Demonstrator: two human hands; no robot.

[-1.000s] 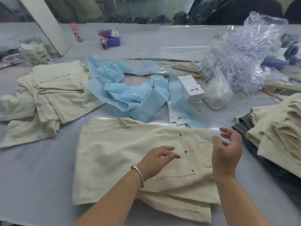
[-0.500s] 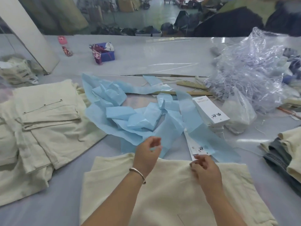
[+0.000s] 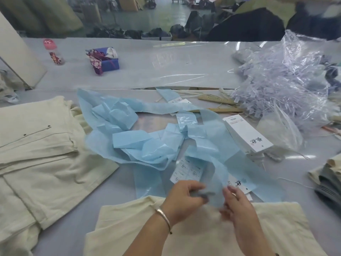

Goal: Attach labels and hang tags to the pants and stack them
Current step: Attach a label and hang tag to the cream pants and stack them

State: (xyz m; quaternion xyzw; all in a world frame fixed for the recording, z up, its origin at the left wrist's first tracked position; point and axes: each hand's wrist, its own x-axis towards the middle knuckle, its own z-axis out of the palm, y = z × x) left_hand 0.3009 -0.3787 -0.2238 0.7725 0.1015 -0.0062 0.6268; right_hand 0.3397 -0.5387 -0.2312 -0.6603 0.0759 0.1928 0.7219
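both hands meet at the near centre, just above the cream pants [image 3: 212, 230] spread on the table [image 3: 166, 71]. left hand [image 3: 182, 198] has its fingers curled onto a blue backing strip [image 3: 215, 185]; right hand [image 3: 238, 204] pinches the same strip from the other side, though motion blur hides the exact fingertips. a printed label sheet [image 3: 188, 170] lies just beyond them among loose blue strips. by my reading this pair has no label or tag on it yet. a white stack of hang tags [image 3: 247, 133] waits to the far right. folded cream pants [image 3: 36, 145] lie at the left, more at the right edge; which pile is finished i cannot tell.
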